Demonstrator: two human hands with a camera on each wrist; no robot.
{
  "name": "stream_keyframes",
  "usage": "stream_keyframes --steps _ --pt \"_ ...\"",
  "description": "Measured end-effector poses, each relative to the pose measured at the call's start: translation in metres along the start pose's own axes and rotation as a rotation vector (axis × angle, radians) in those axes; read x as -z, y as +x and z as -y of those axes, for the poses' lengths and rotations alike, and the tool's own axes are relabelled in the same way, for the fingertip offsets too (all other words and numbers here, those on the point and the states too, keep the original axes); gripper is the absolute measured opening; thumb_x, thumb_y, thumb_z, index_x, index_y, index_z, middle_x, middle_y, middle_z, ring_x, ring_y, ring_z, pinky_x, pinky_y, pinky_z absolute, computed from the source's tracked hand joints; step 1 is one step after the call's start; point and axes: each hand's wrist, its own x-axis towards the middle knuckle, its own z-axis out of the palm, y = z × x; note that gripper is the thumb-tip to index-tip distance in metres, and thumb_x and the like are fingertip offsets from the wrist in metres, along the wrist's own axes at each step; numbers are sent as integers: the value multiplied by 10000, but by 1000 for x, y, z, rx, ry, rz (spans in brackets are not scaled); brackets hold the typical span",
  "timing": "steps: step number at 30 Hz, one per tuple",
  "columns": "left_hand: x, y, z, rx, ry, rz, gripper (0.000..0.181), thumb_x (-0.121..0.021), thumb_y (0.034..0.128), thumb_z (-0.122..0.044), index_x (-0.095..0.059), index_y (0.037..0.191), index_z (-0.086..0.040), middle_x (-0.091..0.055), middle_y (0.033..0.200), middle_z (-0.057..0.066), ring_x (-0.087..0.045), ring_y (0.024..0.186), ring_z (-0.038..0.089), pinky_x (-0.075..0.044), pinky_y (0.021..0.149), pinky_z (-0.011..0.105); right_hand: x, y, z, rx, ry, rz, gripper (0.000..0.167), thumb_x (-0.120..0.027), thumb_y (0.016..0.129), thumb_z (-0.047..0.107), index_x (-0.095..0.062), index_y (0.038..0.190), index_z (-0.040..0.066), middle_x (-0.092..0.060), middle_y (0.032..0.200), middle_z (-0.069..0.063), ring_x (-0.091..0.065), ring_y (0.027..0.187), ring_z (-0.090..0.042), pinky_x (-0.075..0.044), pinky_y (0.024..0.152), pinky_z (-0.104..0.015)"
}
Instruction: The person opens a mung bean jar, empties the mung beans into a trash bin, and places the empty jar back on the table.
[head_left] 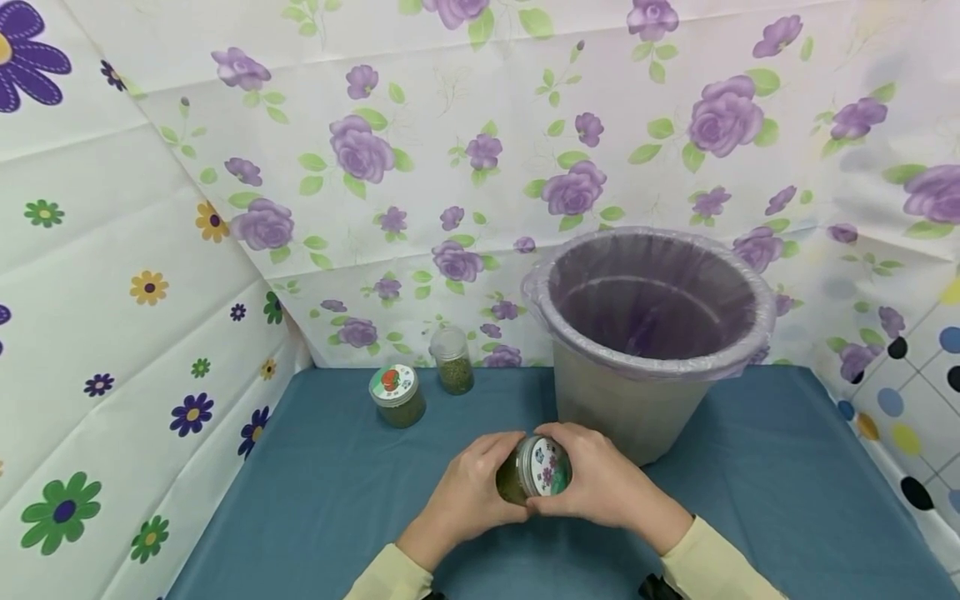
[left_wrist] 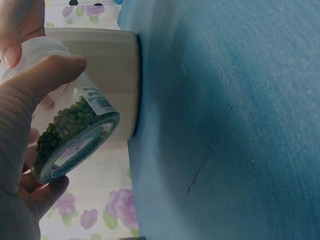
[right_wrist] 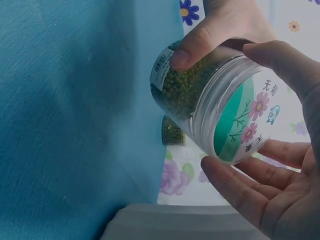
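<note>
A clear plastic jar (head_left: 510, 479) of green beans is held tilted above the blue cloth, in front of the bin. My left hand (head_left: 476, 483) grips the jar's body, its thumb and fingers on opposite sides. With thumb and fingers spread round the rim, my right hand (head_left: 600, 479) holds the lid (right_wrist: 245, 117), which sits on the jar and has a flower-printed label. Green beans (left_wrist: 67, 125) have slid to the jar's lower side in the left wrist view. A barcode sticker (right_wrist: 161, 69) shows on the jar's wall near its base.
A grey bin (head_left: 630, 408) with a purple-tinted liner stands behind my right hand. Back left are a lidded jar (head_left: 401, 408) with a tomato-like picture on top and a smaller clear container (head_left: 454, 375) with green contents. Flower-printed sheets (head_left: 360, 150) hang behind and at the sides.
</note>
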Motion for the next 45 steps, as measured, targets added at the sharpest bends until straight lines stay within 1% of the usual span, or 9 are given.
stream_keyframes --steps 5,16,27,31,35,37,40,42,45 --pt "3 -1 2 -9 -15 19 849 -752 675 -543 -413 1396 -246 -516 1318 -56 -525 1177 116 -511 923 305 -1 0 -1 35 2 -1 780 -776 632 585 -521 1287 247 -556 1168 161 -555 980 -3 -528 779 -242" --pt "4 -3 8 -12 -25 67 832 -763 664 -542 -422 1376 -281 -543 1285 -70 -544 1143 104 -515 911 302 -5 -3 -4 100 -26 49 803 -807 632 521 -482 1329 289 -514 1255 140 -545 1056 -39 -526 801 -255" --pt "4 -4 10 41 -97 122 837 -773 658 -543 -416 1376 -303 -537 1298 -61 -548 1151 110 -501 928 280 -4 -2 -3 188 -47 90 805 -864 618 343 -476 1323 346 -476 1314 142 -529 1136 -70 -525 871 -304" --pt "4 -3 10 40 -67 106 855 -756 652 -586 -421 1379 -285 -539 1297 -55 -545 1157 114 -502 932 300 -5 -1 -2 115 -47 103 917 -822 611 518 -385 1393 324 -412 1389 98 -506 1189 -111 -513 895 -345" --pt "4 -3 10 39 -33 72 860 -728 660 -620 -428 1381 -260 -543 1290 -44 -551 1140 118 -516 906 319 -9 1 0 -61 -35 90 991 -636 654 740 -310 1449 245 -395 1423 18 -511 1192 -161 -507 879 -373" --pt "3 -2 10 35 -30 60 857 -741 661 -600 -422 1383 -267 -542 1289 -43 -552 1131 115 -520 895 317 -11 3 1 -128 -3 66 914 -555 703 765 -387 1408 208 -493 1326 9 -562 1094 -145 -520 817 -340" --pt "3 -1 10 25 -40 56 860 -768 655 -558 -412 1386 -278 -536 1294 -46 -550 1133 113 -519 898 314 -13 6 1 -171 46 47 763 -489 754 763 -525 1264 198 -607 1081 49 -601 878 -71 -517 679 -263" --pt "2 -1 10 20 -39 54 865 -770 653 -558 -405 1388 -286 -533 1296 -49 -547 1139 111 -516 906 312 -13 7 2 -178 63 46 699 -505 748 760 -566 1177 211 -619 947 76 -588 759 -35 -496 602 -228" --pt "1 0 11 12 -37 53 862 -773 649 -554 -420 1382 -269 -534 1292 -54 -545 1140 109 -514 911 308 -12 7 3 -184 76 51 653 -569 723 737 -575 1123 221 -619 898 88 -579 709 -12 -488 567 -206"
